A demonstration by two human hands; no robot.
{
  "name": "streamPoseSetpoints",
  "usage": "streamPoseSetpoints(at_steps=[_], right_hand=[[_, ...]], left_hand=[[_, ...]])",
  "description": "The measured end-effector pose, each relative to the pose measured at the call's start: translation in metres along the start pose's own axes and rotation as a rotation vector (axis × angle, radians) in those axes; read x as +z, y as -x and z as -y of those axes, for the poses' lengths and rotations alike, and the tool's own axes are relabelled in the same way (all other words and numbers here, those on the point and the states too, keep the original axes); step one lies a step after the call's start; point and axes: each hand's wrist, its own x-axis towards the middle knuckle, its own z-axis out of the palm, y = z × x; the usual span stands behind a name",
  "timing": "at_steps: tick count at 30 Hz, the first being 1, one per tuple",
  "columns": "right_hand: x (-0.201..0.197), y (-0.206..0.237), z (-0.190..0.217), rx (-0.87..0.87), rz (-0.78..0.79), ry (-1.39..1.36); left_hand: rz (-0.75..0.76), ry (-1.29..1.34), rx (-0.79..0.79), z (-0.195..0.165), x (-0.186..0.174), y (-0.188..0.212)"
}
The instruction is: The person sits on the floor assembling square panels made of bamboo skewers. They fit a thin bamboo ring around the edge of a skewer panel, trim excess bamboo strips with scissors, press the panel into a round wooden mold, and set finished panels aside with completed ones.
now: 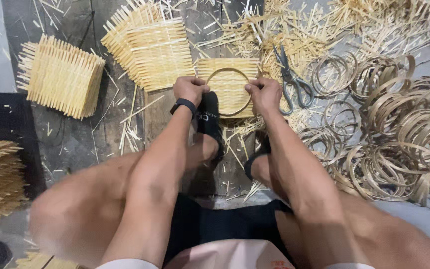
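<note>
My knees and forearms filled the near view, feet in black sandals braced on the plank below the work. My left hand and right hand were both closed on opposite sides of a bamboo ring laid flat on a woven bamboo mat, just ahead of my toes. I judged the ring wanted centring on the mat and even pressure from both thumbs. Scissors lay just right of it.

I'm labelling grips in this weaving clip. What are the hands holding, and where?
Both hold the bamboo ring over the woven slat mat: left hand at its left rim, right hand at its right rim.
</note>
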Motion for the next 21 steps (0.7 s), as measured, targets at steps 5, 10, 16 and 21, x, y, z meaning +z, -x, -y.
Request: streamPoseSetpoints(at_steps=[5, 10, 16, 21], right_hand=[[-0.003, -0.009, -0.013, -0.040, 0.067, -0.009], [-0.002, -0.024, -0.029, 0.051, 0.235, -0.157], [-0.021, -0.038, -0.003, 0.062, 0.360, -0.026], [0.009, 0.037, 0.029, 0.519, 0.079, -0.201]], left_hand=[[0.040, -0.035, -0.003, -0.001, -0.002, -0.004], [0.075, 0.040, -0.035, 0.010, 0.003, -0.008], [0.117, 0.030, 0.023, -0.006, -0.011, -0.004], [0.036, -0.396, 0.406, -0.041, -0.002, 0.003]])
